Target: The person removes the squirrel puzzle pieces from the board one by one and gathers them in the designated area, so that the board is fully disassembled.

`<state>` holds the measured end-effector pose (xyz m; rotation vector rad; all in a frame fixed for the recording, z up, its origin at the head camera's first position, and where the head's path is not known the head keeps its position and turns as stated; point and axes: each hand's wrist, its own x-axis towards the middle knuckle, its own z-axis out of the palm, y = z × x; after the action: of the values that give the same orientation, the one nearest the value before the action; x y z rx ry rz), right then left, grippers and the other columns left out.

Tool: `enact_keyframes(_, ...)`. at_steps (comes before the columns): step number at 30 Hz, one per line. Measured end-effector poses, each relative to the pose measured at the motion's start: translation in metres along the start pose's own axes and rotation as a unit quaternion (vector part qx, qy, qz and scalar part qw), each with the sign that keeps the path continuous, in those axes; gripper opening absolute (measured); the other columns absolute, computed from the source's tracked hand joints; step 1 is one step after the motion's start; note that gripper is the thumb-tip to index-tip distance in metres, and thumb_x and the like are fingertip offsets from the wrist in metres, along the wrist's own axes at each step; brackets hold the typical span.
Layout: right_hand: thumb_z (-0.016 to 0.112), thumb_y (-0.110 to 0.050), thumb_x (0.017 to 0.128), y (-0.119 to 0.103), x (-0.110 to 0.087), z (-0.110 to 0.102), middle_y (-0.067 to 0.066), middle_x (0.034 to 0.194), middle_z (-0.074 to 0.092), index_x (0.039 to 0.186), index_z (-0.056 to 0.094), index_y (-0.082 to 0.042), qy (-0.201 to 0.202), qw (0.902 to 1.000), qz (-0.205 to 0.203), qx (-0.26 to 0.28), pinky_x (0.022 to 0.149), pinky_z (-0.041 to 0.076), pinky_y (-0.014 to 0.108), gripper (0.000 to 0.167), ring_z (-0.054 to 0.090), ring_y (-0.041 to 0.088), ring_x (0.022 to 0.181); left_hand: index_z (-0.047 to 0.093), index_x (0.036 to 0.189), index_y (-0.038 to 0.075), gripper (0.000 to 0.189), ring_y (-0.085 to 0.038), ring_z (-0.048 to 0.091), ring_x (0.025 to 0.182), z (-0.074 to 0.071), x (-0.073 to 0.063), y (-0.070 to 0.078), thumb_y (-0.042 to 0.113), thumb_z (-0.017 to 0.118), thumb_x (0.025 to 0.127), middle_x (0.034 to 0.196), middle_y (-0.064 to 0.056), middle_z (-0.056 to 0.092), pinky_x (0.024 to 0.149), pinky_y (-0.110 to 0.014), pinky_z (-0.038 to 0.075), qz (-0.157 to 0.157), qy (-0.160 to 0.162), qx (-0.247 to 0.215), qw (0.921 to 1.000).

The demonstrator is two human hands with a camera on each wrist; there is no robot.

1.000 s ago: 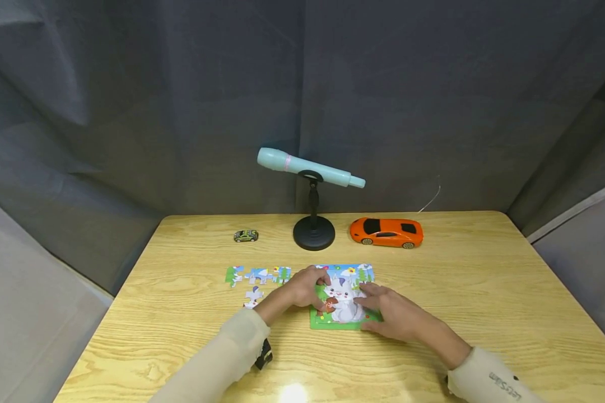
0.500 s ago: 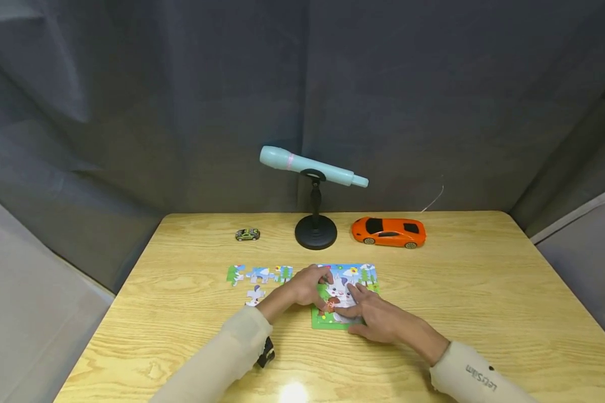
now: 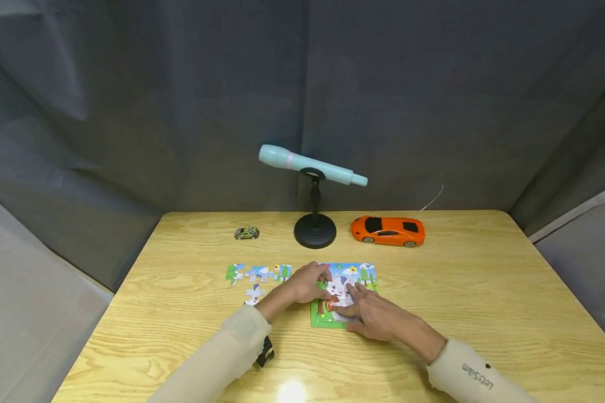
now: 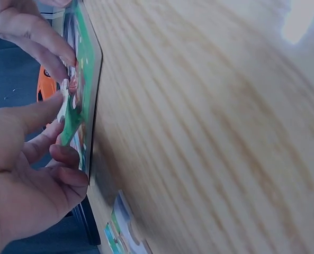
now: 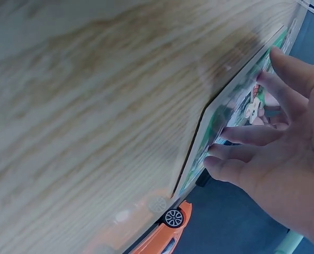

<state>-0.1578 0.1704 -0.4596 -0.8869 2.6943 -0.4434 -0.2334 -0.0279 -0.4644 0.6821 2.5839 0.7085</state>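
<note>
Plainly, a dark curtain takes up most of the head view, behind a wooden table. Pale sleeves reach in from the near edge, the right one lettered. Towards the back a light blue microphone with a pink ring lies at a slant across a black stand. In front of it, near the middle of the table, the green-bordered puzzle lies flat, showing a white animal, with both hands over it. Behind it, to the right of the stand, sits an orange car. The right hand comes from the right, its fingers extended and spaced apart, fingertips on the puzzle's face. The left hand is at the puzzle's left side, thumb and fingers clamped on a piece. Loose pieces lie on the table to the left, some partly covered by the left arm. Beyond them, left of the stand, is a small patterned car. The left hand's green and white piece is tilted up at the puzzle; I cannot tell whether its lower edge touches the surface.
</note>
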Motion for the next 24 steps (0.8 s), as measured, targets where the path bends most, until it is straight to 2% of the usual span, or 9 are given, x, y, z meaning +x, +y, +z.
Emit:
enact_keyframes(4, 0.065, -0.03, 0.089, 0.001, 0.0, 0.001, 0.033, 0.147, 0.03, 0.128, 0.061, -0.014, 0.001, 1.0, 0.0, 0.004, 0.106, 0.032, 0.059, 0.042, 0.028, 0.054, 0.134, 0.062, 0.096, 0.014, 0.006, -0.011, 0.048, 0.082, -0.001, 0.001, -0.002, 0.019, 0.061, 0.093, 0.091, 0.0, 0.053, 0.073, -0.025, 0.041, 0.025, 0.021, -0.017, 0.9993)
enact_keyframes(9, 0.065, -0.032, 0.089, 0.003, -0.001, 0.003, 0.033, 0.147, 0.03, 0.128, 0.061, -0.015, 0.008, 0.9999, -0.003, 0.006, 0.105, 0.033, 0.059, 0.043, 0.029, 0.053, 0.134, 0.06, 0.088, 0.015, 0.015, -0.009, 0.047, 0.073, -0.002, 0.002, -0.004, 0.013, 0.049, 0.098, 0.081, 0.004, 0.052, 0.067, -0.023, 0.04, 0.056, 0.024, -0.035, 0.9975)
enact_keyframes(13, 0.064, -0.03, 0.09, 0.003, -0.002, 0.003, 0.033, 0.146, 0.03, 0.13, 0.06, -0.017, 0.012, 0.9999, -0.009, 0.0, 0.105, 0.033, 0.059, 0.041, 0.029, 0.053, 0.134, 0.06, 0.088, 0.014, 0.016, -0.009, 0.046, 0.069, -0.007, -0.001, -0.004, 0.013, 0.048, 0.099, 0.08, 0.003, 0.054, 0.066, -0.023, 0.039, 0.079, 0.015, -0.042, 0.9959)
enact_keyframes(19, 0.064, -0.026, 0.091, 0.003, -0.002, 0.003, 0.032, 0.146, 0.031, 0.129, 0.06, -0.019, 0.021, 0.9997, -0.012, -0.005, 0.105, 0.033, 0.06, 0.04, 0.028, 0.053, 0.135, 0.06, 0.09, 0.014, 0.013, -0.009, 0.047, 0.071, -0.016, -0.005, -0.003, 0.015, 0.05, 0.099, 0.083, 0.002, 0.056, 0.066, -0.023, 0.041, 0.083, 0.024, -0.068, 0.994)
enact_keyframes(24, 0.064, -0.025, 0.09, 0.004, -0.003, 0.006, 0.033, 0.146, 0.032, 0.129, 0.06, -0.02, 0.025, 0.9994, -0.021, -0.014, 0.104, 0.034, 0.059, 0.04, 0.029, 0.053, 0.134, 0.059, 0.093, 0.012, 0.014, -0.011, 0.047, 0.072, -0.024, -0.012, -0.009, 0.015, 0.047, 0.1, 0.086, 0.001, 0.055, 0.066, -0.024, 0.041, 0.079, 0.017, -0.095, 0.9922)
